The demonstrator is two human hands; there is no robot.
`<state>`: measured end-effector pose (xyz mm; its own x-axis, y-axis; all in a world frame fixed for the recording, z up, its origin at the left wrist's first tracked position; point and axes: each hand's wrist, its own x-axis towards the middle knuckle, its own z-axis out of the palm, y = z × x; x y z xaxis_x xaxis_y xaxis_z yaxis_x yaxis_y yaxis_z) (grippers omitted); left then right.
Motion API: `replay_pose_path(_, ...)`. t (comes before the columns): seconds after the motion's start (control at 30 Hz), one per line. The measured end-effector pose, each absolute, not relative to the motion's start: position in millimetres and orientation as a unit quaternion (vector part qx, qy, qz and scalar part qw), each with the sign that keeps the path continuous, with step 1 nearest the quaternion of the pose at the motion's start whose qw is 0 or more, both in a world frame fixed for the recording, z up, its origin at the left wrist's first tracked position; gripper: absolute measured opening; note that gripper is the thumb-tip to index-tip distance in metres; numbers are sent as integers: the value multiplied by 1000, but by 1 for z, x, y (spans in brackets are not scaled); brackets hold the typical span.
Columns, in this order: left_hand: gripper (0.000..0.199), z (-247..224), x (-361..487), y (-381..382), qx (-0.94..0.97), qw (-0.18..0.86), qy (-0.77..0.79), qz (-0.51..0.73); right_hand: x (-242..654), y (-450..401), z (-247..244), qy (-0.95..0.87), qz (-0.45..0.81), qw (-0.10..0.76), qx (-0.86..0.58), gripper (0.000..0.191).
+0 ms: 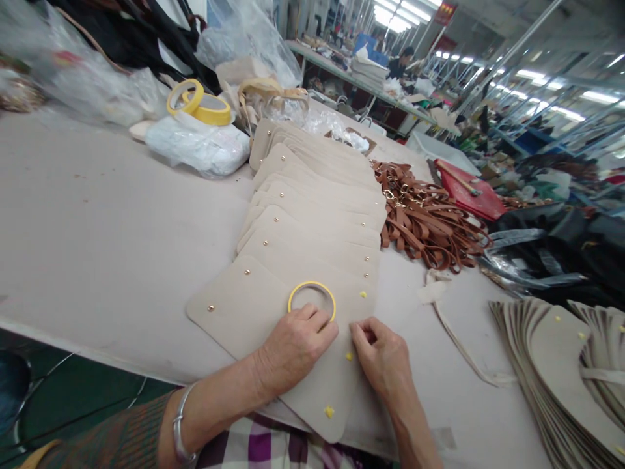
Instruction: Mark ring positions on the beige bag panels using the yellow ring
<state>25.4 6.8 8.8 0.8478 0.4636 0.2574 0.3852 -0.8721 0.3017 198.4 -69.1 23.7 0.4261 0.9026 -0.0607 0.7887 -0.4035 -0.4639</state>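
My left hand is closed on a thin roll of yellow tape, held just over the top beige panel. Close to its right, my right hand is pinched at thumb and forefinger; whatever lies between the fingertips is too small to make out. Small yellow tape pieces are stuck on the panels near my hands. Metal studs show along the panels' left side. The panels lie overlapped in a long fanned row running away from me.
Brown straps with metal clasps are heaped right of the row. Wider yellow tape rolls rest on a plastic-wrapped bundle at back left. Bundled beige panels stand at right. A hammer lies on a red pad.
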Motion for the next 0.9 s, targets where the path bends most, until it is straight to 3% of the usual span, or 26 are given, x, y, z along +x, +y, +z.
replay_pose_path(0.2, 15, 21, 16, 13, 931, 161, 236, 225, 206, -81, 37, -537, 297, 185, -768, 27)
replay_pose_path(0.27, 21, 27, 13, 16, 916, 188, 231, 268, 209, -82, 41, -533, 316, 220, -753, 27)
replay_pose_path(0.4, 40, 36, 14, 17, 901, 230, 199, 311, 206, -78, 44, -528, 223, 387, -722, 21)
replay_pose_path(0.47, 44, 38, 16, 16, 898, 223, 196, 325, 198, -74, 47, -569, 181, 424, -680, 19)
replay_pose_path(0.73, 33, 35, 26, 9, 899, 177, 212, 340, 186, -65, 43, -701, 96, 402, -581, 22)
replay_pose_path(0.9, 24, 19, 33, 16, 898, 125, 160, 390, 185, -60, 27, -666, 67, 440, -599, 17)
